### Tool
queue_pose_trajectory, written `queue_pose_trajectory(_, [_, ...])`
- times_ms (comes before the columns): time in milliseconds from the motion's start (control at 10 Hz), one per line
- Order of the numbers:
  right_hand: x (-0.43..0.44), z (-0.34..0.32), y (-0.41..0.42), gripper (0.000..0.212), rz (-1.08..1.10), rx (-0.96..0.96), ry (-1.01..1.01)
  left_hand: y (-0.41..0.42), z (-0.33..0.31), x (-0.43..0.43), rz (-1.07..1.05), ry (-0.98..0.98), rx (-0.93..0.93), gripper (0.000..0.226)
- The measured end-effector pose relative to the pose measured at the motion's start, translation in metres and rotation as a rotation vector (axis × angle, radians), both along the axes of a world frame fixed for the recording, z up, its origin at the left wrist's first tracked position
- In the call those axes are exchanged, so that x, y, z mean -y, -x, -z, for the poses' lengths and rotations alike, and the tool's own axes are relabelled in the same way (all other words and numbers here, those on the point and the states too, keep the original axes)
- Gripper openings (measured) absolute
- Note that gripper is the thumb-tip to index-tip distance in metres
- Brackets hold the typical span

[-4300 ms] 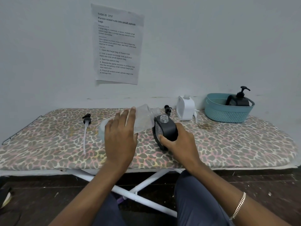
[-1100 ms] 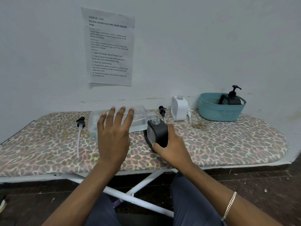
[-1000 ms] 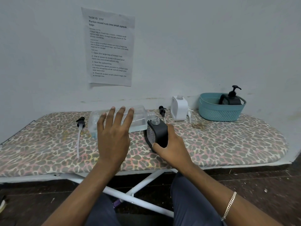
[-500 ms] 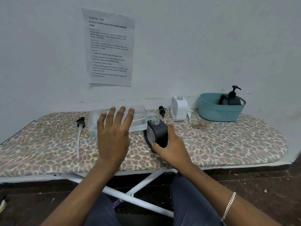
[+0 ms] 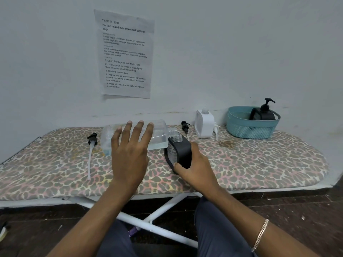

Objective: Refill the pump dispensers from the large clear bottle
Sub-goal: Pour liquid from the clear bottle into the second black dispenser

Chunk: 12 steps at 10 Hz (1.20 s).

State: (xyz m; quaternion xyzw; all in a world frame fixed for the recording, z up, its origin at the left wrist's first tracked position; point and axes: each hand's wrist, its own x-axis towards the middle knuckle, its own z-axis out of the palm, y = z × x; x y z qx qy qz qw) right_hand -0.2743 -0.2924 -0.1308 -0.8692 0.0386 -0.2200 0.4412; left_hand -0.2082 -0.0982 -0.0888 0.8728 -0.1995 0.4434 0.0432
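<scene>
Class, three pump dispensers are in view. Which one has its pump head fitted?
The black dispenser in the teal basket. The white dispenser and the black one held by the right hand have bare open necks.

A leopard-print ironing board (image 5: 259, 164) on white crossed legs (image 5: 167, 206) stands against a pale wall (image 5: 241, 43). A printed sheet (image 5: 126, 54) hangs on the wall above its far edge, and a teal basket (image 5: 248, 130) sits at its far right corner. Something small and purple (image 5: 134, 231), perhaps a cap, lies beneath.
</scene>
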Motion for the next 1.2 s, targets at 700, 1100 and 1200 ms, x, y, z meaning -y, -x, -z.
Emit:
queue_pose_trajectory(700, [0.0004,0.0006,0.0000,0.049,-0.006,0.002,0.002,0.0004,-0.0008,0.0001,-0.007,-0.006,-0.004,0.074])
queue_pose_trajectory(1100, [0.0004,0.0000,-0.0001,0.048,-0.009,-0.001,0.015,0.0016,-0.0017,0.0002,-0.015,-0.015,-0.004,0.073])
queue_pose_trajectory(1200, [0.0005,0.0000,-0.0005,0.047,-0.009,-0.005,0.017,0.0017,-0.0020,0.0004,-0.017,-0.016,-0.004,0.073])
